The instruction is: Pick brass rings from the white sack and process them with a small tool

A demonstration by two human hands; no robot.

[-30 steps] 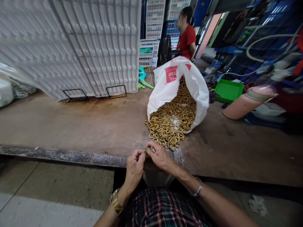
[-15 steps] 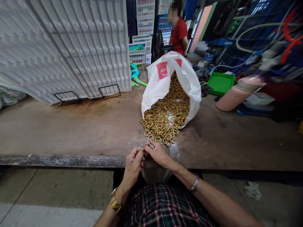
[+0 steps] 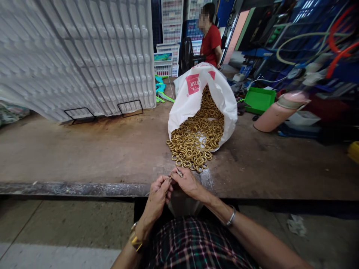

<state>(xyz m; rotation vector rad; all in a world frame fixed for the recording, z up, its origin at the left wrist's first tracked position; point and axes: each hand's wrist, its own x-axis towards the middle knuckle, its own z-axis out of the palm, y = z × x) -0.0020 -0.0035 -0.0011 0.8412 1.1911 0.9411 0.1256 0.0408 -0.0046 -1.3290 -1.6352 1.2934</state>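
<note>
Left hand is pinching a small brass piece, likely a ring, between thumb and finger, near the table edge. Right hand is gripping a small metal tool beside it. Loose rings are spilling from the white bag beyond. Judgement: a firm pinch should be helping, fingertips staying clear of the tool's tip.

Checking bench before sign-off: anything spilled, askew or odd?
Loose gold-coloured rings lie outside the white bag, as if spilled onto the bench. A brown stain discolours it near the ribbed white panels; crumpled scrap litters the floor.
</note>
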